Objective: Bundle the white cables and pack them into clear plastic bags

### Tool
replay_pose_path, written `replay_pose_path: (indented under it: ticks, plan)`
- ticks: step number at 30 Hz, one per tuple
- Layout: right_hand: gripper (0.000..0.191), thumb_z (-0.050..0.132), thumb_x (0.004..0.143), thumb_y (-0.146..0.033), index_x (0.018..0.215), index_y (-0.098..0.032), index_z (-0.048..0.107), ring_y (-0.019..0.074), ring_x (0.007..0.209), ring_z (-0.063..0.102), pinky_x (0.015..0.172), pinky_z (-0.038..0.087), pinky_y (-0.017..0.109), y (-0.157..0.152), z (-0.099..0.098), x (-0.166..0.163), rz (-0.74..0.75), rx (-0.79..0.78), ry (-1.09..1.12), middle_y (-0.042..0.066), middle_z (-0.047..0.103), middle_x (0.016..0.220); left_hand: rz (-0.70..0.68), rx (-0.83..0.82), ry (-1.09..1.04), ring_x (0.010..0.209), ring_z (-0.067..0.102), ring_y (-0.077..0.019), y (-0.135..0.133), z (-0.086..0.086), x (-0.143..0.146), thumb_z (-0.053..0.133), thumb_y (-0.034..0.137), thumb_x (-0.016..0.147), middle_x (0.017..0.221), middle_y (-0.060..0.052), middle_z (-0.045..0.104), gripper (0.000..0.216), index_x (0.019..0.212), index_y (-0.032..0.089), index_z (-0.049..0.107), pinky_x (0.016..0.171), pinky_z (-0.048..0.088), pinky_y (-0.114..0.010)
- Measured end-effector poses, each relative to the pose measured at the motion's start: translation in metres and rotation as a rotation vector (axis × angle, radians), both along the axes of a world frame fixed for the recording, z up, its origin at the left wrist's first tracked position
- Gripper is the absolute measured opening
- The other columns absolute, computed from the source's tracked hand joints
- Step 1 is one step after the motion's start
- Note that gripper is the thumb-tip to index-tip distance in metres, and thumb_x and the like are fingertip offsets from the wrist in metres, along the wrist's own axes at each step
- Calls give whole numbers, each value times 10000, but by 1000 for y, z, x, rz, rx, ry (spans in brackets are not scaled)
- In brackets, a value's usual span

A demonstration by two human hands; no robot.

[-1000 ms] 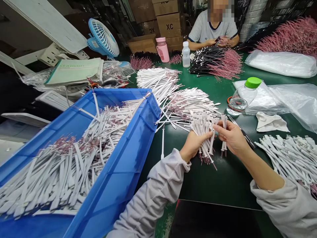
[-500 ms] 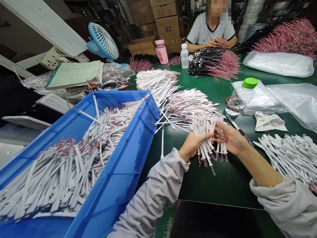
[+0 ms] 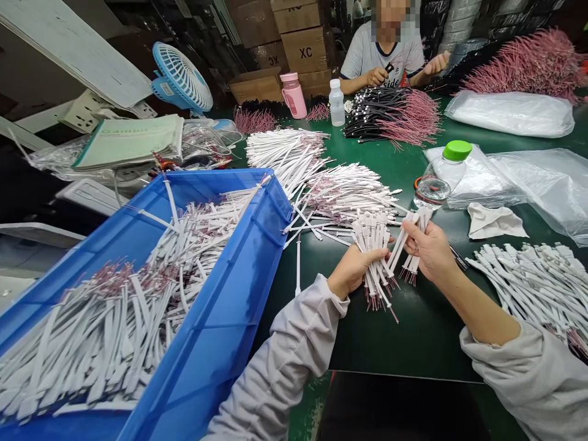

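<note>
My left hand is closed round a bunch of white cables, thumb across the front. White connector-like ends point up, and thin pink wire ends hang below the hand. Beside it, my right hand pinches a smaller group of white cables, slightly tilted and apart from the left bunch. The fingertips behind both groups are partly hidden. Just beyond my hands lies a pile of white cables, and to the right rests another heap.
A blue bin full of white cables stands at left. Beyond are a green-capped bottle, plastic bags, a crumpled white cloth and black cables. A co-worker sits across the green table.
My right hand has drawn its small group of cables up and away from the left bunch. The co-worker's hands have moved apart. My left hand stays nearly in place.
</note>
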State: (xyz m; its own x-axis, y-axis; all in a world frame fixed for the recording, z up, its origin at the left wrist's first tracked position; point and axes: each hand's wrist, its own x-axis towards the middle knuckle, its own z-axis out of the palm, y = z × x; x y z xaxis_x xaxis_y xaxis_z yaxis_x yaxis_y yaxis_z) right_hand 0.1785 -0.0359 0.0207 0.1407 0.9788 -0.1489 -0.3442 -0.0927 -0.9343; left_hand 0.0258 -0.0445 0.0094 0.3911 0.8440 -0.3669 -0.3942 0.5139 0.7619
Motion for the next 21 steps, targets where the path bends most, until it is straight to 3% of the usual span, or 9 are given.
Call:
replay_pose_path:
  ticks: [3,6,9,12,17,19,21]
  plan:
    - [370,747,682,-469,721,-195,501,42,412,297,348,185,190,1,3,4,-5,-33,50,-31,525,586,33,-32,-4,687,654,-171,1,0,0,829,207,584,738,-47,689,426,966,113,667,675,520,-294]
    - [355,755,682,-451,822,-192,557,36,380,238,341,155,187,1,5,7,203,-131,69,-69,442,499,62,-7,-11,708,659,-170,1,2,1,838,213,575,787,-53,702,425,954,116,671,688,514,-285]
    - [372,800,640,-411,825,-174,581,50,409,368,355,216,188,-3,4,4,375,-198,-12,-47,498,538,61,70,-32,692,646,-150,-1,4,2,820,241,611,816,-54,708,441,1008,115,676,689,503,-267]
    - [393,814,605,-453,756,-181,574,102,499,505,399,321,201,-5,1,-1,247,-175,-81,-29,522,566,66,80,-29,644,634,-148,-2,6,3,794,293,648,755,-66,698,360,917,81,684,663,511,-273]
    - [465,725,659,-600,616,-190,510,76,489,415,408,341,202,3,-4,2,-104,-32,-45,-18,499,568,120,-25,12,609,625,-139,-1,9,1,775,254,665,729,-54,681,275,864,97,670,564,523,-249]
    - [475,711,677,-604,594,-199,477,90,503,430,463,404,212,6,-4,6,-136,0,38,-28,446,501,96,-43,23,567,603,-120,0,11,-1,766,257,678,713,-34,665,292,914,110,676,504,505,-225]
    - [452,710,693,-589,620,-208,477,88,466,392,488,433,217,7,-2,9,-78,-8,112,-65,320,437,38,-53,35,519,574,-103,-1,12,-2,753,289,699,706,-31,658,329,967,113,679,469,488,-215]
